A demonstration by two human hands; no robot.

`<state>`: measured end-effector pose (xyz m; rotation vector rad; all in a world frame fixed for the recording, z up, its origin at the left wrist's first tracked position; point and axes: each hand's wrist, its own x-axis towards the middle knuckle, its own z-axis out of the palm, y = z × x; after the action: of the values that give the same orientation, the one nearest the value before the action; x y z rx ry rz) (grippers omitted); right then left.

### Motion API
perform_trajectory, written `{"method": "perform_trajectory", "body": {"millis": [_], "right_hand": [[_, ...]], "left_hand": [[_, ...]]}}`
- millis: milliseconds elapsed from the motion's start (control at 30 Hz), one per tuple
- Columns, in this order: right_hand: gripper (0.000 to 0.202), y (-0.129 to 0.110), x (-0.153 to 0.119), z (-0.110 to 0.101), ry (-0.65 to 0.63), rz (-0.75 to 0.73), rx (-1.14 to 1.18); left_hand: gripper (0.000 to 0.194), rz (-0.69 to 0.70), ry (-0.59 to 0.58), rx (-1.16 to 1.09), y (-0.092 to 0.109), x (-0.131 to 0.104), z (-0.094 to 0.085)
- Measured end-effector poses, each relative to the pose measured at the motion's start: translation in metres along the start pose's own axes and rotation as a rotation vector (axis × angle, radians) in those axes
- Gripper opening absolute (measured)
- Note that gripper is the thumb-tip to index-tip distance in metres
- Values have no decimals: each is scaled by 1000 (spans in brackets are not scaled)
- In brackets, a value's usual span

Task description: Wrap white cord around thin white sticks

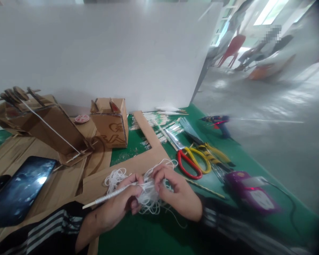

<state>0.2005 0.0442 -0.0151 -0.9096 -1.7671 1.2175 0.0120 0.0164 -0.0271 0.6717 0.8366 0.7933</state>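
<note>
My left hand (122, 200) is closed around a thin wooden stick (108, 195) wrapped in white string, its bare tip pointing left. A loose tangle of white string (150, 203) hangs between and below both hands, with more loops behind the left one. My right hand (177, 193) pinches strands of this string between thumb and fingers, just right of the stick. Beneath lies an L-shaped cardboard strip (146, 131) on the green tabletop. The right end of the stick is hidden by fingers and string.
Scissors (187, 163), pliers (215, 156) and a glue gun (220, 124) lie to the right, near a purple device (251, 193) with a cable. A cardboard box (108, 124), a cardboard build with a string (48, 124) and a phone (23, 187) stand or lie left. A white panel (103, 53) closes the back.
</note>
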Motion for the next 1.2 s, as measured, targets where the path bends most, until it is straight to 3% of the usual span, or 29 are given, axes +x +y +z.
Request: {"method": "perform_trajectory", "body": {"millis": [267, 400, 500, 667, 767, 867, 1000, 1200], "right_hand": [[14, 1, 6, -5, 28, 82, 145], [16, 0, 3, -6, 7, 38, 88], [24, 2, 2, -5, 10, 106, 4], [13, 3, 5, -8, -158, 168, -42], [10, 1, 7, -10, -177, 191, -73], [14, 1, 8, -11, -145, 192, -134], [18, 3, 9, -19, -71, 154, -204], [20, 7, 10, -42, 80, 128, -346]], "left_hand": [[6, 5, -2, -17, 2, 2, 3], [6, 13, 65, 24, 3, 1, 5], [6, 16, 94, 60, 2, 1, 6], [5, 36, 102, 80, -1, 2, 3], [8, 36, 81, 93, -2, 2, 1], [12, 38, 32, 95, -2, 2, -2], [35, 105, 21, 136, -2, 3, -4], [14, 162, 184, 401, 1, 7, -6]]}}
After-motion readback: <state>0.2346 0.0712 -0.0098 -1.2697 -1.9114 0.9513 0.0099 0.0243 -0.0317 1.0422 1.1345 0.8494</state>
